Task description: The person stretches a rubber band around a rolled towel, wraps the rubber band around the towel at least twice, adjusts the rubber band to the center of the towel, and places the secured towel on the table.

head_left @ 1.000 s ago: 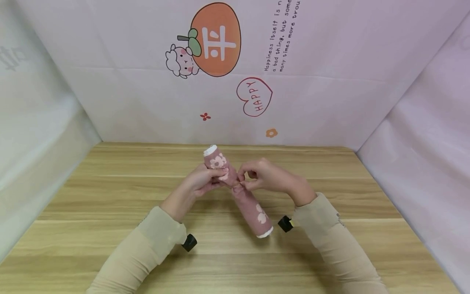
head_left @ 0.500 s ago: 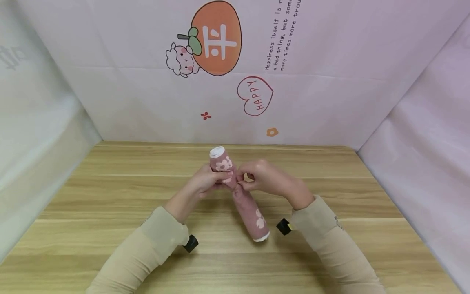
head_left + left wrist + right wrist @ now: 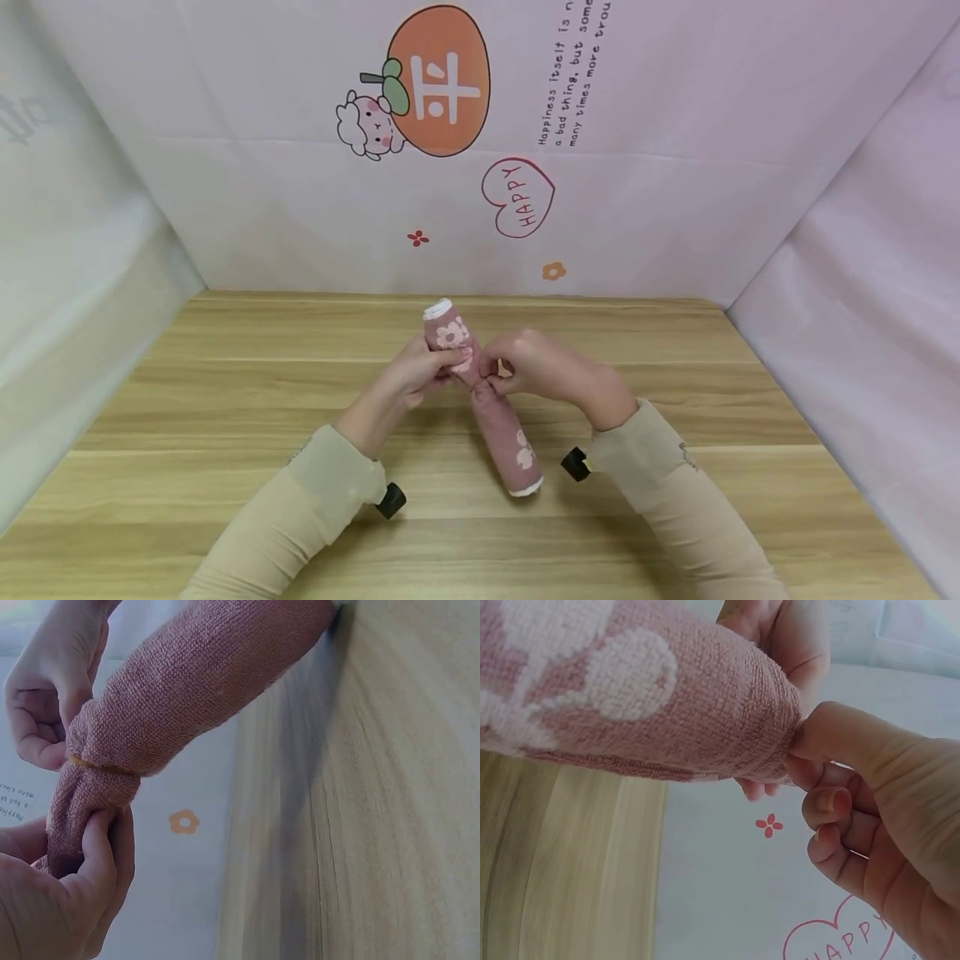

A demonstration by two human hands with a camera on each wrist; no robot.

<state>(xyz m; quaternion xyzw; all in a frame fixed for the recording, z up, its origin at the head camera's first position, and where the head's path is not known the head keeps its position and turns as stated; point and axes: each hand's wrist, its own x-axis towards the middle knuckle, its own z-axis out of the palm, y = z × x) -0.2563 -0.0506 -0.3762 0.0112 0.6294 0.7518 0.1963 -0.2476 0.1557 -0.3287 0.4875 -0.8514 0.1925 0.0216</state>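
A pink towel (image 3: 504,442) with white flowers and white ends is rolled into a tube, slanting across the middle of the head view. Its waist is drawn in by a thin tan rubber band (image 3: 101,766), plain in the left wrist view. My left hand (image 3: 417,367) grips the far half of the roll, thumb on top. At the narrowed waist, my right hand (image 3: 536,364) pinches the band with thumb and forefinger, its other fingers curled. Its fingertips partly hide the waist in the right wrist view, where the towel (image 3: 697,705) extends left.
Under the hands lies a wood-grain table (image 3: 225,467). A white printed cloth (image 3: 660,200) rises behind its back edge, and more white cloth hangs at both sides. Small black wrist cameras sit below the beige cuffs.
The towel roll's near end has swung slightly left and toward the person. The far end tilted up and right, then partly back. Both hands keep their holds.
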